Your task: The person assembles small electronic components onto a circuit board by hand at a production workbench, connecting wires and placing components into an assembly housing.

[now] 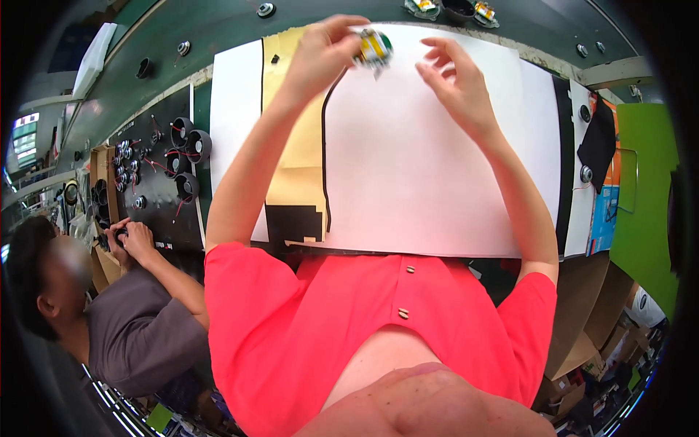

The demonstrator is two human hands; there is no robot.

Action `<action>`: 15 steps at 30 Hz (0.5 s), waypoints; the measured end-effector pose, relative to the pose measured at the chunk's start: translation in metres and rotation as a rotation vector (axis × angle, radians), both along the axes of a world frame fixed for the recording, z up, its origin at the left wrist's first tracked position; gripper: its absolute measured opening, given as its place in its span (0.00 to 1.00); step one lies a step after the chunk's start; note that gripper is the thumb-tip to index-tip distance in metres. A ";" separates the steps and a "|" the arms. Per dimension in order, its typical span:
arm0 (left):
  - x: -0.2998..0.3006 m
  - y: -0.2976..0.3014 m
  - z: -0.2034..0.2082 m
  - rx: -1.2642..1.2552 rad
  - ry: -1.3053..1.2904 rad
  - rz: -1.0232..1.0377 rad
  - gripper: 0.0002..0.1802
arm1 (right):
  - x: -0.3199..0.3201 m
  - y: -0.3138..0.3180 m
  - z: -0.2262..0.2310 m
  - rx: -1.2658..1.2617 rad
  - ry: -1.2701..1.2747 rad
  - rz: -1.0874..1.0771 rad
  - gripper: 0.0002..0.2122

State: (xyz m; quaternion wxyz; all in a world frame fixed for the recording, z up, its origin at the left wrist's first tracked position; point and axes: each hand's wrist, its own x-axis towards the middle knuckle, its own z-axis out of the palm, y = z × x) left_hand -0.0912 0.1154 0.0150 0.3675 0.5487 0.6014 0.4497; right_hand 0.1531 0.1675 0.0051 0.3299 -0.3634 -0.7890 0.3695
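My left hand (319,60) is raised over the far edge of the white sheet. Between its thumb and fingers it grips a small circuit board (374,48), green at the rim, with a yellow part across it and something clear or silvery hanging below. My right hand (460,86) hovers a short way to the right, apart from the board. Its fingers are loosely bent and spread, with nothing in them. Beneath both hands lies the large white sheet (429,167). A yellow paper strip (295,156) with a black edge runs beside my left forearm.
Similar boards in clear wrap (422,7) lie on the green bench beyond the sheet. At left, a black mat (164,218) carries dark round cups (187,186), small speakers and red wires. A co-worker (145,328) handles something dark there. A green panel (644,189) stands at right.
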 end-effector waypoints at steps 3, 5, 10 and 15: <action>-0.054 0.078 -0.025 0.084 -0.059 0.187 0.18 | -0.019 0.061 -0.018 0.653 -0.195 -0.179 0.23; -0.069 0.115 -0.036 0.150 0.037 0.237 0.16 | -0.033 0.089 -0.019 0.761 -0.333 -0.252 0.26; -0.120 0.149 -0.076 0.089 0.596 0.338 0.19 | -0.065 0.127 -0.019 0.728 -0.721 -0.185 0.29; -0.095 0.129 -0.072 0.389 1.002 0.460 0.20 | -0.064 0.135 -0.025 0.723 -0.633 -0.064 0.30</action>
